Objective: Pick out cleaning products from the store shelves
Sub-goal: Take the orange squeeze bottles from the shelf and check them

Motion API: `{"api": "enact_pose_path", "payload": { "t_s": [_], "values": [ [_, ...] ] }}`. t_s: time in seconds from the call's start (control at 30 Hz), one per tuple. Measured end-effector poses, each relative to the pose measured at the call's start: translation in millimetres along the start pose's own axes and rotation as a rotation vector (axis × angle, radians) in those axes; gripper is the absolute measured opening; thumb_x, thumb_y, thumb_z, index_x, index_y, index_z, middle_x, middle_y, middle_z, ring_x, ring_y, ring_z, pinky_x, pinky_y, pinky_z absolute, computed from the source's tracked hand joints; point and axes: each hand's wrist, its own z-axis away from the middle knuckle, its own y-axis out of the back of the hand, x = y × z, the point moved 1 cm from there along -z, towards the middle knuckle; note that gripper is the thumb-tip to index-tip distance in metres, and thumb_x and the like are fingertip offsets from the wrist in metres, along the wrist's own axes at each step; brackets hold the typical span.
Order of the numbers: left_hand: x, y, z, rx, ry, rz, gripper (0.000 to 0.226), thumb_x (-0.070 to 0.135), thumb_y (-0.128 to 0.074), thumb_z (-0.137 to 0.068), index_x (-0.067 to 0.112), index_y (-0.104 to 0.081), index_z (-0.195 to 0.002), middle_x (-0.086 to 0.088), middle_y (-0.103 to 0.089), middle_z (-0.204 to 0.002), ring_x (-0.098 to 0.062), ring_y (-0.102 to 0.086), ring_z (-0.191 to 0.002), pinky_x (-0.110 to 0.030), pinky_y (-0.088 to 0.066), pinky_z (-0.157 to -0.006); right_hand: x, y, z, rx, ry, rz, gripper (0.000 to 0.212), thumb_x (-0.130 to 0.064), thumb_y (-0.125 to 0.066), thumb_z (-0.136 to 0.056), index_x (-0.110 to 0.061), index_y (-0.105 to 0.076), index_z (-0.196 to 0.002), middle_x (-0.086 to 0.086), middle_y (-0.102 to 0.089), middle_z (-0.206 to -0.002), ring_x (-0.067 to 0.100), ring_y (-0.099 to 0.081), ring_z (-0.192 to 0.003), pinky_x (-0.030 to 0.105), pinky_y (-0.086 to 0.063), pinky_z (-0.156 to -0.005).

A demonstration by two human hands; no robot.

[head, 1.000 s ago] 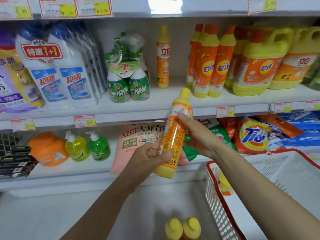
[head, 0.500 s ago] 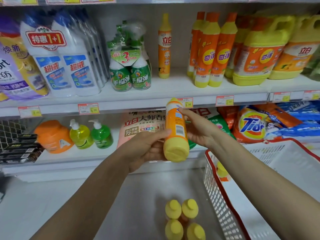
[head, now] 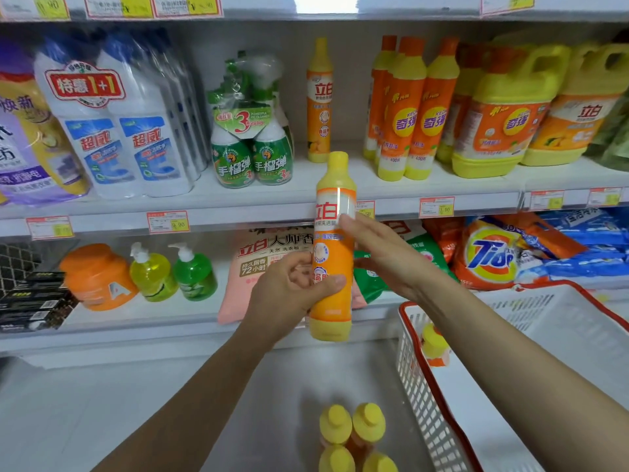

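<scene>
Fingers (head: 299, 267) and thumb of the left hand (head: 289, 294) curl round the lower half of an orange bottle (head: 332, 247) with a yellow cap and yellow base, holding it upright at the centre of the frame, in front of the edge of the middle shelf (head: 272, 212). Straight fingers (head: 350, 223) of the right hand (head: 384, 257) touch the bottle's right side near the top of its label; they do not close round it.

At the lower right a white basket (head: 418, 386) with a red rim hangs from the right forearm, and one small yellow-capped bottle (head: 434, 345) lies inside it against the near wall. At the bottom centre four yellow caps (head: 354, 434) stand close together. On the middle shelf, just above the held bottle, a matching bottle (head: 319, 100) stands alone between green spray bottles (head: 252, 155) and taller orange bottles (head: 412, 114).
</scene>
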Motion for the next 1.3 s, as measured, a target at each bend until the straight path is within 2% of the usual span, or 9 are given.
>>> {"api": "enact_pose_path", "payload": {
  "t_s": [0.13,0.33,0.53,0.63,0.77,0.9,1.0,1.17,1.3],
  "values": [
    [-9.5,-5.6,1.3,0.242,-0.095,-0.535,0.058,0.071,-0.076,-0.055,0.039,-0.054,-0.098,0.019,-0.061,-0.07,-0.002,-0.06,-0.068,-0.024,-0.042,-0.057,3.9,-2.4,-0.5,0.222,0.087,0.027,0.039,-0.027,-0.074,-0.083,-0.013,-0.06,-0.118,0.005,-0.072,-0.101,0.007,-0.071,-0.08,0.015,-0.052,-0.06],
    [-23.3,-2.6,-11.1,-0.046,0.039,-0.12,0.068,0.051,-0.083,-0.066,0.028,-0.054,-0.123,0.004,-0.067,-0.11,-0.012,-0.067,-0.096,-0.041,-0.058,-0.086,14.9,-2.0,4.7,0.134,0.151,0.051,0.046,-0.004,-0.069,-0.087,-0.005,-0.049,-0.129,0.015,-0.069,-0.116,0.025,-0.069,-0.104,0.037,-0.06,-0.083],
    [-7.4,0.7,-26.3,0.122,-0.125,-0.164,0.044,0.042,-0.08,-0.073,0.032,-0.064,-0.114,0.012,-0.072,-0.094,-0.004,-0.07,-0.081,-0.037,-0.06,-0.077,-3.1,-2.4,-3.9,0.146,0.077,0.1,0.052,-0.02,-0.075,-0.084,-0.013,-0.049,-0.129,0.008,-0.069,-0.115,0.019,-0.07,-0.103,0.029,-0.059,-0.081],
    [13.6,1.2,-39.8,0.151,-0.197,-0.249,0.05,0.048,-0.08,-0.072,0.032,-0.065,-0.117,0.011,-0.073,-0.094,-0.002,-0.069,-0.082,-0.035,-0.059,-0.079,-18.6,-1.4,-13.3,0.205,0.108,0.188,0.05,-0.02,-0.08,-0.08,-0.012,-0.055,-0.123,0.01,-0.07,-0.112,0.022,-0.071,-0.099,0.038,-0.06,-0.083],
    [42.9,14.5,-67.9,0.101,-0.326,-0.222,0.068,0.059,-0.07,-0.075,0.026,-0.056,-0.133,0.008,-0.066,-0.12,-0.004,-0.063,-0.107,-0.033,-0.054,-0.091,-54.1,10.6,-42.6,0.346,0.285,0.131,0.042,-0.013,-0.076,-0.083,-0.006,-0.057,-0.12,0.012,-0.07,-0.112,0.027,-0.07,-0.101,0.036,-0.06,-0.081],
    [49.0,36.8,-107.0,0.231,-0.487,-0.619,0.048,0.033,-0.062,-0.092,0.019,-0.052,-0.137,-0.001,-0.05,-0.141,-0.018,-0.041,-0.131,-0.031,-0.031,-0.107,-79.3,27.3,-82.9,0.444,0.614,0.214,0.049,-0.005,-0.075,-0.084,-0.004,-0.047,-0.126,0.009,-0.062,-0.118,0.008,-0.064,-0.107,0.022,-0.051,-0.089],
    [35.3,39.9,-129.4,0.193,-0.511,-0.841,0.053,0.032,-0.059,-0.093,0.022,-0.045,-0.144,-0.005,-0.038,-0.152,-0.022,-0.025,-0.143,-0.033,-0.014,-0.116,-71.2,38.7,-110.8,0.469,0.751,0.312,0.06,-0.004,-0.075,-0.084,-0.004,-0.04,-0.132,0.008,-0.053,-0.125,0.011,-0.057,-0.116,0.021,-0.047,-0.097],
    [0.5,37.1,-153.4,0.117,-0.484,-1.136,0.061,0.051,-0.04,-0.098,0.035,-0.019,-0.153,-0.005,-0.015,-0.162,-0.024,-0.006,-0.15,-0.046,0.003,-0.12,-56.8,56.6,-155.5,0.525,0.724,0.498,0.063,-0.014,-0.076,-0.084,-0.006,-0.042,-0.136,0.006,-0.055,-0.13,0.021,-0.055,-0.123,0.041,-0.048,-0.103],
    [-17.9,40.2,-160.4,0.147,-0.55,-1.207,0.062,0.05,-0.039,-0.098,0.035,-0.015,-0.153,-0.007,-0.02,-0.161,-0.026,-0.015,-0.149,-0.05,-0.002,-0.121,-60.6,65.5,-191.2,0.683,0.617,0.535,0.052,-0.02,-0.076,-0.084,-0.007,-0.05,-0.127,0.004,-0.064,-0.118,0.018,-0.063,-0.11,0.037,-0.053,-0.094]
  ]
}}
